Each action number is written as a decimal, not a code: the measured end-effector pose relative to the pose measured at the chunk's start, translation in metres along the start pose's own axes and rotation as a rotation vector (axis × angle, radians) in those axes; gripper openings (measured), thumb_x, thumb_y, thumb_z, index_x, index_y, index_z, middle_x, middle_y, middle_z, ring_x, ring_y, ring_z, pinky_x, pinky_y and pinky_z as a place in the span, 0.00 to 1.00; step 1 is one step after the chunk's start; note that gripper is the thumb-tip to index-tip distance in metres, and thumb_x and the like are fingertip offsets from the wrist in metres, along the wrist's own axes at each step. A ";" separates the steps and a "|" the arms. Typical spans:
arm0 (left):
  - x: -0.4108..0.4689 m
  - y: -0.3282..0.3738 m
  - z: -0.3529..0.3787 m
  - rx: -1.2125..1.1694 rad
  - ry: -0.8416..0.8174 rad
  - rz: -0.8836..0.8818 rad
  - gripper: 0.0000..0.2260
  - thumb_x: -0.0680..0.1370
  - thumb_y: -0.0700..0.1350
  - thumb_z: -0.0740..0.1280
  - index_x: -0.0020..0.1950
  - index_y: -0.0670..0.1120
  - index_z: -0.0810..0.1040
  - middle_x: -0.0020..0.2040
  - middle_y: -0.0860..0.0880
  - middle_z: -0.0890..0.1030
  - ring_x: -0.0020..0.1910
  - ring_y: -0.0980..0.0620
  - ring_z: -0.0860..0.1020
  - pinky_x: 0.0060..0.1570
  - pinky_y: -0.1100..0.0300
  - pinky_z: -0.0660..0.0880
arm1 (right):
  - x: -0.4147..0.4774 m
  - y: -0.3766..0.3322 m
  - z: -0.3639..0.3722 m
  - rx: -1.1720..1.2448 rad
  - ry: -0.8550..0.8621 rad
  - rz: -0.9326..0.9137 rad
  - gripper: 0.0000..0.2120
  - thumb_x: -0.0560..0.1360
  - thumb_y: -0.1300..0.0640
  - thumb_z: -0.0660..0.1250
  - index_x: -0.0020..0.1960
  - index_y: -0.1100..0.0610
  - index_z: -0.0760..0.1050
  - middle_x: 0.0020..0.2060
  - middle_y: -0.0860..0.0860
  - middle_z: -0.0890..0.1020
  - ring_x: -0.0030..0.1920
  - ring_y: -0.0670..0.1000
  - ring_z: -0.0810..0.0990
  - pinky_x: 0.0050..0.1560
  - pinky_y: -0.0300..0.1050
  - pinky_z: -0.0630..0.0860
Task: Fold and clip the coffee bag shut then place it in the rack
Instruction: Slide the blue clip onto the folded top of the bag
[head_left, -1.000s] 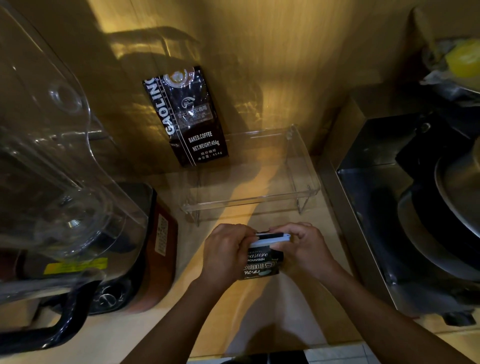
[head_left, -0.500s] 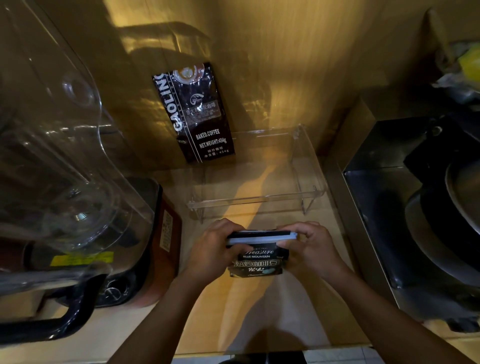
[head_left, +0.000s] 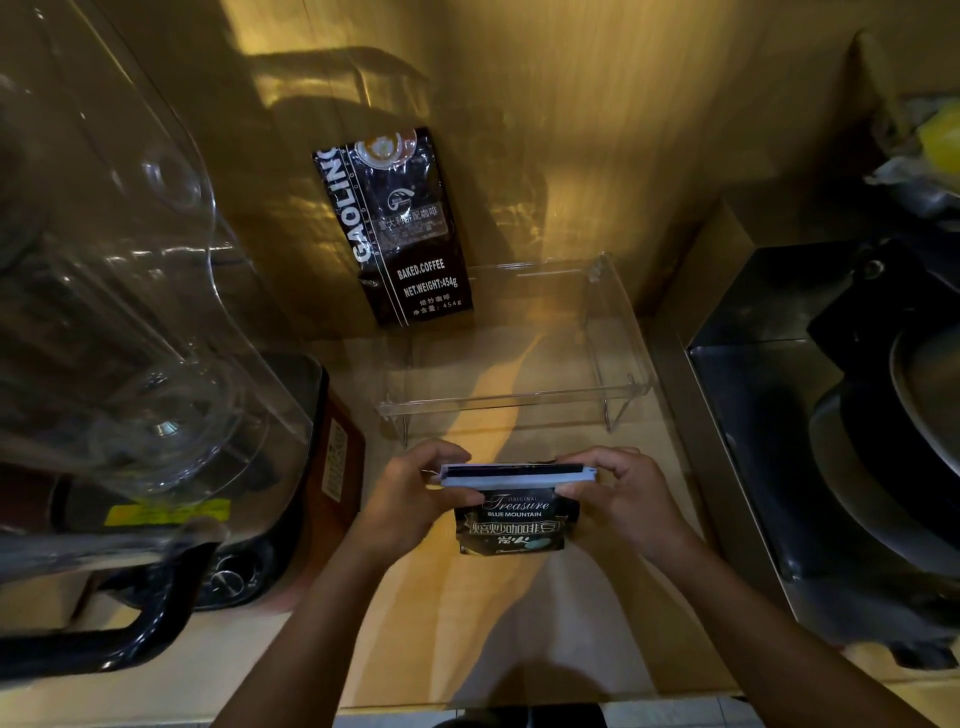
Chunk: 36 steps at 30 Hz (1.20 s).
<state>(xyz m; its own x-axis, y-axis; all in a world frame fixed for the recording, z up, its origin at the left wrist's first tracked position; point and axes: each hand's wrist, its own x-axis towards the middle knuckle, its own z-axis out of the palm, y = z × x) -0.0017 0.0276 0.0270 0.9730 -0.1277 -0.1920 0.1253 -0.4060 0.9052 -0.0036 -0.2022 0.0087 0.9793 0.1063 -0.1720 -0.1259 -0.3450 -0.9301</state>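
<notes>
A small black coffee bag (head_left: 511, 525) with "Treasure Blue Mountain" print stands on the wooden counter in front of me. A long white sealing clip (head_left: 517, 475) lies across its folded top. My left hand (head_left: 415, 493) pinches the clip's left end and the bag's side. My right hand (head_left: 621, 491) pinches the clip's right end. Just beyond my hands stands a clear acrylic rack (head_left: 514, 400). A larger black "Gaolinc" coffee bag (head_left: 400, 228) leans upright against the wall at the rack's back left.
A blender with a big clear jug (head_left: 119, 291) and black handle fills the left side. A steel box and a dark pan (head_left: 893, 415) stand on the right. The wood-panelled wall (head_left: 571, 130) closes off the back.
The clip has levelled out across the bag's top and both hands now hold its ends; the bag sits a little farther from me, nearer the rack.
</notes>
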 end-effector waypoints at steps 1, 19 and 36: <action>-0.002 -0.002 -0.003 -0.007 0.018 0.011 0.11 0.66 0.30 0.73 0.47 0.35 0.78 0.44 0.42 0.79 0.42 0.53 0.77 0.39 0.74 0.73 | 0.000 0.000 0.000 -0.010 0.004 -0.007 0.12 0.65 0.62 0.74 0.41 0.46 0.81 0.47 0.58 0.81 0.51 0.53 0.76 0.48 0.45 0.75; -0.005 -0.008 0.005 -0.144 0.169 -0.064 0.10 0.65 0.29 0.73 0.38 0.43 0.81 0.41 0.41 0.81 0.45 0.37 0.78 0.51 0.39 0.75 | 0.002 -0.004 -0.002 -0.005 -0.069 -0.023 0.11 0.67 0.63 0.72 0.43 0.48 0.79 0.45 0.51 0.82 0.49 0.49 0.78 0.46 0.39 0.76; 0.006 0.023 0.022 0.899 0.012 0.454 0.09 0.72 0.49 0.67 0.50 0.47 0.75 0.48 0.48 0.78 0.50 0.49 0.71 0.48 0.57 0.60 | 0.012 -0.017 0.007 -0.718 -0.047 -0.544 0.14 0.70 0.53 0.56 0.40 0.61 0.75 0.36 0.55 0.81 0.39 0.56 0.79 0.48 0.46 0.60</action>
<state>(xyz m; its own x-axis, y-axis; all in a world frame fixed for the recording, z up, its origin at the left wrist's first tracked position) 0.0030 -0.0020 0.0383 0.8949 -0.4328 0.1086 -0.4456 -0.8539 0.2689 0.0092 -0.1891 0.0199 0.8653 0.4576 0.2046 0.4974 -0.7338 -0.4627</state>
